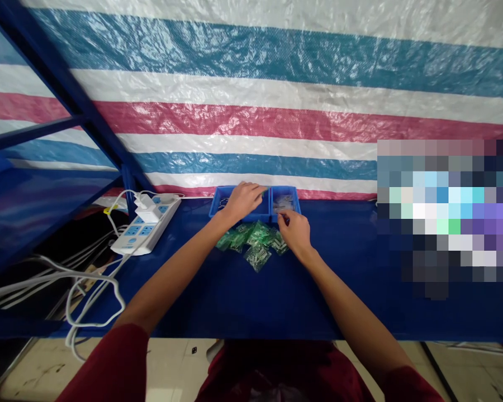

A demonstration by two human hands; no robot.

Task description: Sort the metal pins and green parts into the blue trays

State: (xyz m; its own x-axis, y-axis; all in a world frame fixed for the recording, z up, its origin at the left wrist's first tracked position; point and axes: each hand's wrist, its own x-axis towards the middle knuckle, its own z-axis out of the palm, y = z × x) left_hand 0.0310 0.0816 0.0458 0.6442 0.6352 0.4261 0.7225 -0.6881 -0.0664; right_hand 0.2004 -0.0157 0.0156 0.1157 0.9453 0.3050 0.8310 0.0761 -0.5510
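Note:
My left hand is over the left blue bin, its fingers drawn together, with a hint of green at the fingertips too small to name. Some thin pieces show inside that bin. At the front edge of the right blue bin, my right hand is closed in a pinch; what it holds, if anything, cannot be made out. Small clear pieces lie in the right bin. Just in front of both bins is a pile of small green-tinted clear packets with small parts inside, close to my right hand.
A white power strip with a plugged-in adapter stands on the left of the blue table. White cables loop over the left edge. A striped plastic sheet hangs behind; a blue frame rises left. The right side is pixelated.

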